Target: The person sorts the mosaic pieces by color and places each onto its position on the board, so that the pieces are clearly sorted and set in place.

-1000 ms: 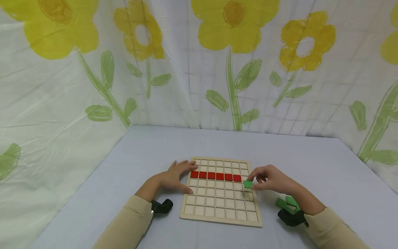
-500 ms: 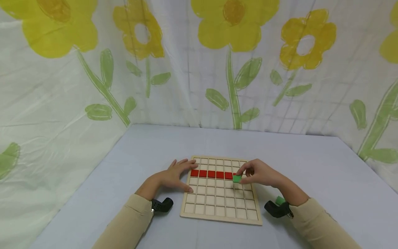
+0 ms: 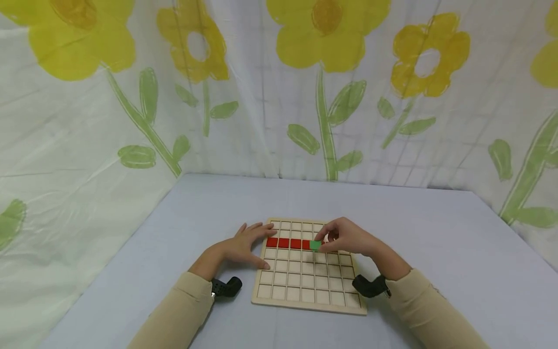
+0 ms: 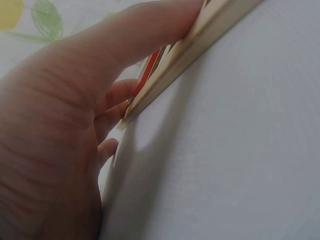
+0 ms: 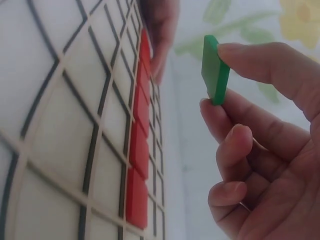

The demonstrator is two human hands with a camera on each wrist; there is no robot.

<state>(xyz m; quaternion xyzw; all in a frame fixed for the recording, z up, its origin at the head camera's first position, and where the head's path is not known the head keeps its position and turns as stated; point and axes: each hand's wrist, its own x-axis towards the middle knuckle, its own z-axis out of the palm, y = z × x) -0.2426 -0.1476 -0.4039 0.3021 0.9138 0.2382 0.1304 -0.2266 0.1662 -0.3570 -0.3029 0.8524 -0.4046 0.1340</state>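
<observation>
A wooden grid board (image 3: pixel 301 281) lies on the table, with a row of red square tiles (image 3: pixel 284 243) across its upper part. My left hand (image 3: pixel 240 249) rests at the board's left edge, thumb and fingertips on the rim, fingers spread. Between thumb and forefinger my right hand (image 3: pixel 350 237) pinches a green square tile (image 5: pixel 215 70). In the right wrist view this tile is raised above the board, its other fingers loosely curled beneath. From the head it overlaps the red row, and the right hand hides that row's right end.
A pale cloth covers the table (image 3: pixel 209 198). Behind it hangs a curtain (image 3: pixel 261 121) printed with yellow flowers. A black wrist camera (image 3: pixel 370 286) on the right wrist sits over the board's right edge.
My right hand has carried the green tile leftward across the board, from its right edge to over the red row. Green tiles at the right have become hidden behind the arm. The left hand stays put.
</observation>
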